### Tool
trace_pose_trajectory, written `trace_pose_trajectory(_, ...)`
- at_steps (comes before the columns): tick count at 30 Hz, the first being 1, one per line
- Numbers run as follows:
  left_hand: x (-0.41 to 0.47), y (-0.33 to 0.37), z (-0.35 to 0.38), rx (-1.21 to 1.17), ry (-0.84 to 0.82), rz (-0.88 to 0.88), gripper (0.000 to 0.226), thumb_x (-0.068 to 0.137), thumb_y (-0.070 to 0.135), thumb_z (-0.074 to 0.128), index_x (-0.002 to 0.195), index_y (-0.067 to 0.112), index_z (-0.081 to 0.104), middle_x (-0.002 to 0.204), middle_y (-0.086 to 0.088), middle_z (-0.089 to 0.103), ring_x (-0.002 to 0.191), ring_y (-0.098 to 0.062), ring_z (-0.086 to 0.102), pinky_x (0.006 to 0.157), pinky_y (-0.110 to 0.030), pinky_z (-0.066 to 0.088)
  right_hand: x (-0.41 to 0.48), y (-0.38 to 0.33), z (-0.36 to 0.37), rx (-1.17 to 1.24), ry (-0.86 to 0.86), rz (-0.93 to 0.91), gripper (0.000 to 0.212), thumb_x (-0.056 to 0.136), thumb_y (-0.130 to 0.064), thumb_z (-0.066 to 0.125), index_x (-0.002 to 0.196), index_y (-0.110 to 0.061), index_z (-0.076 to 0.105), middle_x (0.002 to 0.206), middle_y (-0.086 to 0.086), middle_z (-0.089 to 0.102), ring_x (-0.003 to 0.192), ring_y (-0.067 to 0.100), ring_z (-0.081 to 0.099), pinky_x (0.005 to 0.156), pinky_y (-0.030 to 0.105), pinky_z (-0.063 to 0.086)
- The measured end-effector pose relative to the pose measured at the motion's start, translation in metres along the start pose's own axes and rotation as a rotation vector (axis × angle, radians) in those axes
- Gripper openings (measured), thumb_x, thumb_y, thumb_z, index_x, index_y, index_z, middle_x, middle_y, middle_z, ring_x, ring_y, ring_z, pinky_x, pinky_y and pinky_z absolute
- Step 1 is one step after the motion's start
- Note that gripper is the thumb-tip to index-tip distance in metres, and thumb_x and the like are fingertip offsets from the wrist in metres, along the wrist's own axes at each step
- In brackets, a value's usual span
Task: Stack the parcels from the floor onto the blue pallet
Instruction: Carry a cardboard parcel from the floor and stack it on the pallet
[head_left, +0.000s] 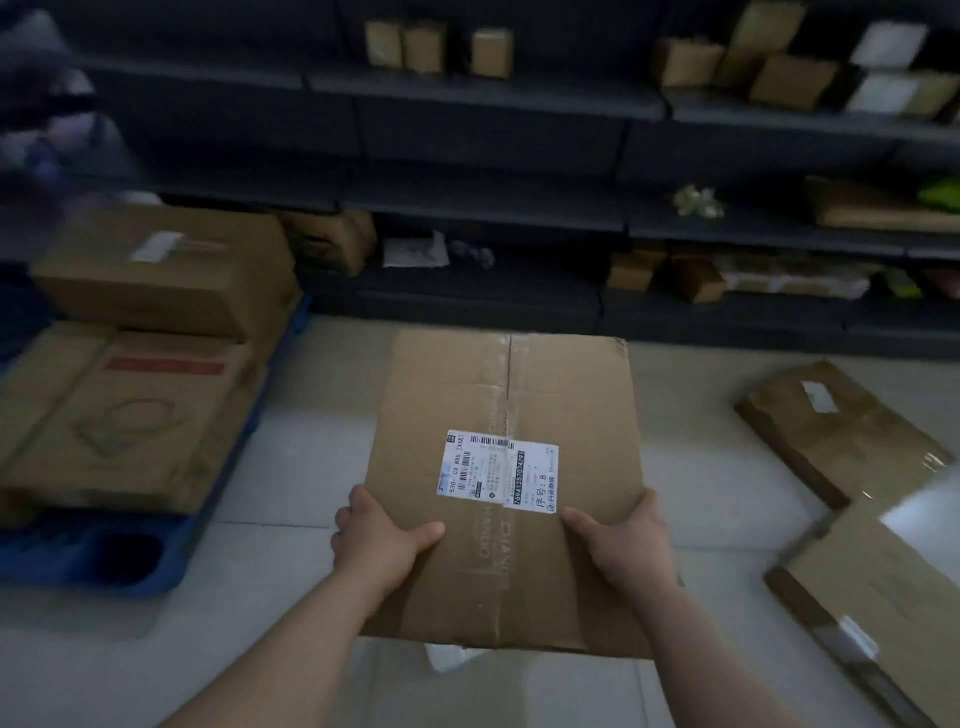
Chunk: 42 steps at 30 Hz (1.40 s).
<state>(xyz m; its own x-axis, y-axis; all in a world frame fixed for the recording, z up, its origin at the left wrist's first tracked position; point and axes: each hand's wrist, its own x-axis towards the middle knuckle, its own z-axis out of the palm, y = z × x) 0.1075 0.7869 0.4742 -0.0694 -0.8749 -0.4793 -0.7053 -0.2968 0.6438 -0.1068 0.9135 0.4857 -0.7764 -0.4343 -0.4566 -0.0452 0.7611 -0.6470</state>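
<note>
A large brown cardboard parcel with a white shipping label and clear tape down its middle is held up above the floor at the centre. My left hand grips its near left edge, thumb on top. My right hand grips its near right edge the same way. The blue pallet lies at the left, apart from the held parcel. On it rest flat brown parcels with another brown box stacked on top.
Two more brown parcels lie on the pale tiled floor at the right, one farther back and one near the frame edge. Dark shelving with small boxes and bags runs along the back. A blurred dark shape fills the upper left corner.
</note>
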Motion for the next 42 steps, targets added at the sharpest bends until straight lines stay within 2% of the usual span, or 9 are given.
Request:
trace_pose_trajectory(3,0.019,-0.029,-0.070,-0.052,0.065,-0.060,0.090,0.062,0.044,0.084,0.130,0.013,0.033,0.131,-0.013,0.040,0.120,-0.035,0.045,0.100,-0.045,0.042,-0.024,-0.056,0.053,-0.073,-0.075,-0.046,0.099,0.066,-0.053,0.079,0.139,-0.013,0.025,0.134,0.019,0.048,0.121,0.039,0.049,0.097,0.045,0.044)
trace_pose_trajectory(8,0.062,-0.087,-0.182,-0.116,0.162,-0.137,0.104,0.052,0.052,0.083,0.136,0.017,0.032,0.132,-0.013,0.043,0.120,-0.033,0.045,0.099,-0.045,0.042,-0.066,-0.140,0.154,-0.138,-0.207,-0.121,0.090,0.068,-0.049,0.079,0.134,-0.012,0.031,0.128,0.017,0.050,0.116,0.037,0.052,0.095,0.044,0.045)
trace_pose_trajectory(13,0.106,-0.135,-0.275,-0.155,0.217,-0.176,0.089,0.060,0.045,0.082,0.130,0.018,0.035,0.126,-0.010,0.046,0.114,-0.028,0.045,0.094,-0.041,0.044,-0.097,-0.209,0.253,-0.168,-0.306,-0.145,0.093,0.064,-0.053,0.079,0.135,-0.017,0.030,0.126,0.014,0.050,0.112,0.035,0.053,0.095,0.047,0.047)
trace_pose_trajectory(19,0.169,-0.184,-0.366,-0.192,0.266,-0.246,0.102,0.055,0.049,0.082,0.138,0.017,0.032,0.129,-0.009,0.048,0.114,-0.027,0.048,0.094,-0.043,0.046,-0.120,-0.281,0.358,-0.228,-0.362,-0.166,0.091,0.064,-0.052,0.078,0.134,-0.016,0.030,0.122,0.014,0.053,0.109,0.036,0.055,0.091,0.045,0.049)
trace_pose_trajectory(23,0.213,-0.200,-0.404,-0.168,0.286,-0.287,0.102,0.055,0.048,0.084,0.137,0.016,0.033,0.128,-0.010,0.048,0.114,-0.028,0.049,0.095,-0.044,0.046,-0.118,-0.312,0.414,-0.266,-0.399,-0.138,0.090,0.061,-0.056,0.077,0.128,-0.017,0.031,0.115,0.012,0.058,0.105,0.034,0.057,0.091,0.045,0.049)
trace_pose_trajectory(29,0.294,-0.209,-0.442,-0.167,0.286,-0.326,0.101,0.055,0.047,0.085,0.136,0.020,0.031,0.129,-0.011,0.041,0.116,-0.032,0.046,0.098,-0.046,0.044,-0.091,-0.363,0.489,-0.277,-0.432,-0.133,0.088,0.065,-0.050,0.078,0.132,-0.015,0.032,0.122,0.013,0.055,0.110,0.034,0.056,0.094,0.043,0.047)
trace_pose_trajectory(32,0.337,-0.210,-0.458,-0.156,0.290,-0.340,0.097,0.056,0.047,0.084,0.134,0.022,0.033,0.129,-0.010,0.043,0.117,-0.030,0.045,0.097,-0.043,0.043,-0.071,-0.389,0.525,-0.282,-0.461,-0.130,0.086,0.064,-0.050,0.077,0.129,-0.015,0.034,0.119,0.011,0.058,0.107,0.032,0.057,0.093,0.043,0.048)
trace_pose_trajectory(36,0.394,-0.214,-0.477,-0.149,0.265,-0.361,0.102,0.054,0.049,0.084,0.138,0.025,0.032,0.132,-0.008,0.044,0.121,-0.029,0.044,0.099,-0.044,0.042,-0.047,-0.418,0.568,-0.276,-0.483,-0.100,0.086,0.064,-0.048,0.077,0.130,-0.016,0.032,0.122,0.011,0.056,0.108,0.033,0.057,0.094,0.045,0.048)
trace_pose_trajectory(42,0.474,-0.231,-0.504,-0.134,0.193,-0.357,0.123,0.036,0.062,0.078,0.143,0.024,0.029,0.134,-0.004,0.047,0.121,-0.027,0.046,0.100,-0.047,0.043,-0.024,-0.442,0.631,-0.231,-0.489,-0.076,0.079,0.072,-0.039,0.078,0.132,-0.014,0.032,0.127,0.011,0.054,0.111,0.033,0.055,0.095,0.045,0.047)
